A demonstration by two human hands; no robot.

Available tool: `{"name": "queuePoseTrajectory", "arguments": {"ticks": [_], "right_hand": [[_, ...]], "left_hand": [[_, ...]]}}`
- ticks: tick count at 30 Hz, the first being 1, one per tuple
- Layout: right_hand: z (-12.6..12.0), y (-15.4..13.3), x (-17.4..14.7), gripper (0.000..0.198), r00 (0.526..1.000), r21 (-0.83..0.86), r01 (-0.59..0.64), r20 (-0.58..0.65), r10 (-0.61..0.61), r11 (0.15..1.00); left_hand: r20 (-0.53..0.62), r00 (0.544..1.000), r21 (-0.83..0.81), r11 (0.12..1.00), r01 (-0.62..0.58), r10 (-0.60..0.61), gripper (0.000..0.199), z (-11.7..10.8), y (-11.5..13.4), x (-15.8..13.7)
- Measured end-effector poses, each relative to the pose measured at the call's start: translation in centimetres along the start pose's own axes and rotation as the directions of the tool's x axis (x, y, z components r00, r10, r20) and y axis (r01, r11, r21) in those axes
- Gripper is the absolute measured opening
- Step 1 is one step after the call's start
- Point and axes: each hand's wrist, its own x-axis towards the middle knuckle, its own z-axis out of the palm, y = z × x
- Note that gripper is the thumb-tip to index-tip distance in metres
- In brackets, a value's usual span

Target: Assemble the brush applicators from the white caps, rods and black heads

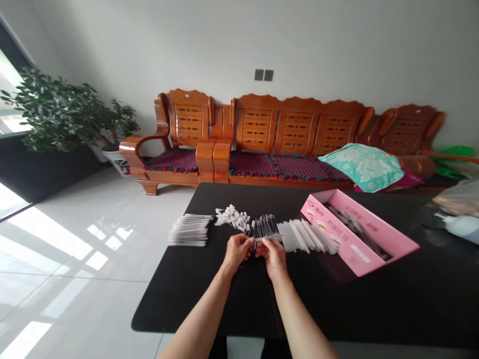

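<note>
My left hand (237, 250) and my right hand (274, 253) meet over the near middle of the table, fingers pinched. Between them they hold a slim whitish pen barrel (268, 238) roughly level; whether a refill is inside it is too small to tell. Just behind my fingers lies a row of dark pen refills (266, 225). White pen barrels (305, 235) are spread side by side to the right of the refills. Short white pen caps (232, 217) form a loose heap behind my left hand. Farther left, a neat stack of whitish pens (190, 230) with dark ends rests flat.
On the black table (194, 299), a pink box (333, 234) holding dark thin pieces stands to the right. A plastic bag (460, 199) and a white object sit at the right edge. Behind the table is a wooden sofa (295, 124); a potted plant (71, 109) stands left.
</note>
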Motion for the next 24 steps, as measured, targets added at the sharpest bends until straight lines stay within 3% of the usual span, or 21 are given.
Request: {"name": "queuePoseTrajectory", "arguments": {"ticks": [6,9,15,17,21,24], "right_hand": [[-0.1,0.1,0.1,0.024,1.0,0.005,0.001,0.001,-0.001,1.0],[-0.2,0.2,0.1,0.022,1.0,-0.004,0.004,0.007,-0.004,1.0],[-0.2,0.2,0.1,0.022,1.0,0.0,0.007,0.019,-0.007,1.0],[-0.2,0.1,0.0,0.02,1.0,0.038,0.013,0.016,-0.014,0.999],[-0.2,0.0,-0.2,0.016,0.997,0.108,0.01,0.069,-0.018,0.994],[-0.1,-0.2,-0.3,0.017,0.996,0.098,0.001,0.093,-0.01,0.995]], "left_hand": [[-0.024,1.0,-0.048,0.999,-0.006,0.005,0.039,-0.2,0.1,0.2],[0.003,1.0,-0.004,1.0,0.002,-0.002,0.044,-0.2,-0.2,0.3],[0.054,0.998,-0.044,0.999,-0.014,0.016,0.037,-0.4,-0.2,0.3],[0.003,0.999,-0.076,0.996,-0.036,0.037,0.037,-1.5,0.1,0.7],[-0.291,0.951,0.05,0.995,-0.089,0.1,0.029,-5.5,0.6,1.8],[-0.325,0.937,0.207,0.976,-0.063,0.129,0.019,-8.0,0.5,1.8]]}}
